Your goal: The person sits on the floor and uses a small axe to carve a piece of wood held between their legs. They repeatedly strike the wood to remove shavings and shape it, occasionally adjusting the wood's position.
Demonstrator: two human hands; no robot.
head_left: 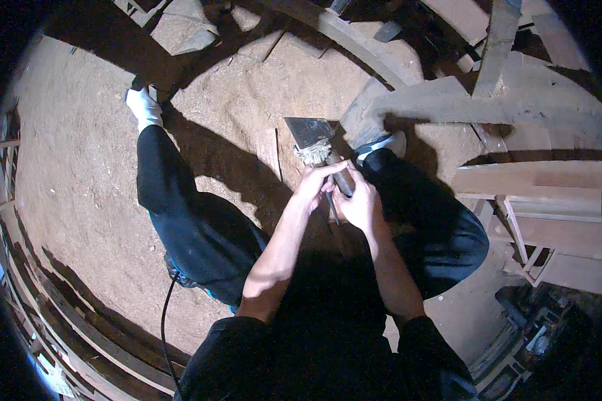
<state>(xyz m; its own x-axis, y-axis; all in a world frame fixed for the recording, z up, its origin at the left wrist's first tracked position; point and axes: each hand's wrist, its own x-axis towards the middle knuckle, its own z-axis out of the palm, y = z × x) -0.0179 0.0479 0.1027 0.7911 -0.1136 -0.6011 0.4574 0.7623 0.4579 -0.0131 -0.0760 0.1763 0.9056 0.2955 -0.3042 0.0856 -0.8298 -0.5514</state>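
Observation:
A hand tool with a flat dark blade (309,131), much like an adze, is held out in front of my body between my knees. Pale fibrous binding (316,152) wraps the place where blade and handle meet. My right hand (361,200) is closed around the rounded wooden handle (344,180). Against the handle from the other side presses my left hand (312,187), its fingers closed near the binding. Below the fingers a thin dark pointed piece (334,208) sticks out; whether it belongs to the tool I cannot tell.
Sawdust-coloured ground (87,187) spreads under my legs. A heavy timber (428,100) lies ahead to the right, beside stacked boards (535,177). Long curved planks (93,327) run along the lower left. A black cable (164,314) hangs by my left side.

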